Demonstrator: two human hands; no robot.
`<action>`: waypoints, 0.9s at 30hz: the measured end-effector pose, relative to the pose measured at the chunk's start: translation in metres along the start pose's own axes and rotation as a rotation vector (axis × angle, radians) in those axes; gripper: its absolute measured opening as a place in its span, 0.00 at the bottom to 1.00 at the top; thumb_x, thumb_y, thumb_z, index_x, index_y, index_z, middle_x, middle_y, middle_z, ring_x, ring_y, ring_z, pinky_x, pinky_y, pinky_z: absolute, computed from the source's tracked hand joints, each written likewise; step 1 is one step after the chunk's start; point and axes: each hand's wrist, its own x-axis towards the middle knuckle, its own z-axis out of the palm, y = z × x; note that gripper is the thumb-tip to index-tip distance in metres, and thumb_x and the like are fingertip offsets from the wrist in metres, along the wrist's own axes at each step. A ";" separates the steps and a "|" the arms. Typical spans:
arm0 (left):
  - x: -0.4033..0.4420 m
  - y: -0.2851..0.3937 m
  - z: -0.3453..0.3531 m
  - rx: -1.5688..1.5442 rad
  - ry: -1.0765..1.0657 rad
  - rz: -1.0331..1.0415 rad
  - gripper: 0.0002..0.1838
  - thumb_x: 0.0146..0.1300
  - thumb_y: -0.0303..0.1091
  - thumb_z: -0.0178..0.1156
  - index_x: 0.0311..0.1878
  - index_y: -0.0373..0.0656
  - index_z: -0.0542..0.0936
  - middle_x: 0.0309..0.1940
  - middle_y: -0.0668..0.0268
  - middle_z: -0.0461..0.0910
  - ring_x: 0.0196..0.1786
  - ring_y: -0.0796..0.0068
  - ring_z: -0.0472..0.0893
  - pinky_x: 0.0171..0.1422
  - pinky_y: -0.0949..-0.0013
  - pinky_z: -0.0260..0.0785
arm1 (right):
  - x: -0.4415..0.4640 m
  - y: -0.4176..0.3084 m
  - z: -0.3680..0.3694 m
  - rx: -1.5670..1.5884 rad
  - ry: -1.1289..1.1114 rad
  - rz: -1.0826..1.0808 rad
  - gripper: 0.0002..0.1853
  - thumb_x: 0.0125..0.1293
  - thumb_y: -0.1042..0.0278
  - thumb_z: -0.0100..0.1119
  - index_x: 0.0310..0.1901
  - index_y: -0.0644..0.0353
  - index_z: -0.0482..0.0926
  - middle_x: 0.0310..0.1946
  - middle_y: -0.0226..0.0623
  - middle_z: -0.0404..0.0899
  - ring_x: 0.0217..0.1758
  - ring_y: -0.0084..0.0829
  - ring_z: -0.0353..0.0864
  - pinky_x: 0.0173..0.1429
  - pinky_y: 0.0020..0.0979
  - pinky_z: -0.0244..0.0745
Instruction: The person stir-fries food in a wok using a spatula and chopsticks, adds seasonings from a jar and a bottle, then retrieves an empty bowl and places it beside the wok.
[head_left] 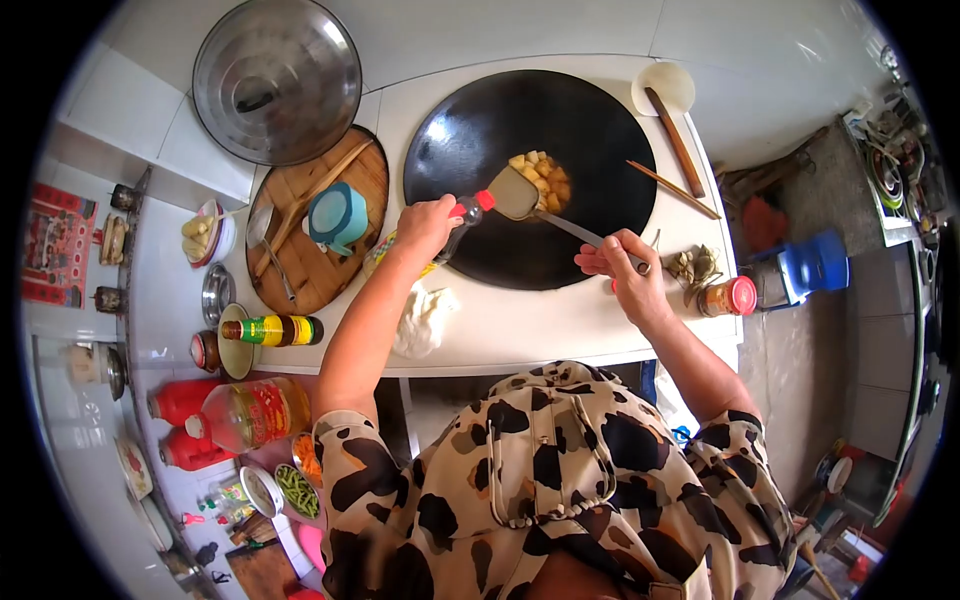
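Observation:
My left hand [426,228] is closed around a red-capped plastic bottle [460,232] with a dark body. The bottle is tilted, its cap end beside the blade of a metal wok spatula [516,194]. My right hand [630,268] grips the spatula's handle, with some fingers extended. Beneath both hands sits a large black wok [450,130]. Cut pale-yellow chunks, like potato [545,183], lie in its middle, some in brown liquid. The spatula blade is over the wok, next to the chunks. Whether liquid is leaving the bottle I cannot make out.
A white cloth [425,322] lies near the counter's front edge. To the left are a wooden board [275,280] with a blue container [338,216], a large lid [277,80] and a sauce bottle [272,330]. Chopsticks [672,190] and a red-lidded jar [727,296] are at right.

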 end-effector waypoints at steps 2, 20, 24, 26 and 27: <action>0.002 0.001 -0.001 0.014 -0.014 -0.006 0.14 0.61 0.42 0.62 0.36 0.43 0.71 0.28 0.51 0.80 0.36 0.44 0.79 0.39 0.47 0.69 | 0.000 -0.001 0.000 0.000 0.006 0.012 0.14 0.75 0.62 0.47 0.36 0.66 0.72 0.35 0.42 0.80 0.41 0.32 0.85 0.48 0.31 0.81; 0.013 0.014 -0.007 0.075 -0.101 -0.067 0.14 0.61 0.42 0.63 0.36 0.42 0.73 0.31 0.51 0.81 0.39 0.45 0.80 0.42 0.48 0.70 | 0.004 -0.007 -0.006 -0.009 -0.005 0.040 0.15 0.75 0.62 0.47 0.36 0.66 0.72 0.35 0.42 0.81 0.42 0.31 0.85 0.48 0.29 0.81; 0.015 0.017 -0.009 0.084 -0.128 -0.072 0.14 0.61 0.43 0.63 0.37 0.42 0.73 0.31 0.51 0.81 0.39 0.45 0.80 0.42 0.48 0.70 | 0.004 -0.004 -0.007 0.008 -0.014 0.032 0.14 0.75 0.63 0.47 0.36 0.66 0.72 0.35 0.42 0.81 0.42 0.31 0.85 0.48 0.29 0.81; 0.016 0.016 -0.009 0.074 -0.129 -0.067 0.14 0.61 0.43 0.62 0.37 0.42 0.73 0.31 0.51 0.81 0.39 0.45 0.80 0.42 0.48 0.70 | 0.004 -0.005 -0.006 0.008 -0.013 0.035 0.14 0.75 0.63 0.47 0.37 0.66 0.72 0.35 0.42 0.81 0.42 0.31 0.85 0.48 0.29 0.80; 0.016 0.016 -0.009 0.069 -0.130 -0.065 0.14 0.61 0.43 0.62 0.37 0.42 0.73 0.31 0.51 0.81 0.40 0.45 0.80 0.42 0.48 0.70 | 0.004 -0.005 -0.007 -0.001 -0.015 0.036 0.14 0.75 0.63 0.47 0.37 0.66 0.72 0.35 0.42 0.81 0.42 0.31 0.85 0.48 0.29 0.80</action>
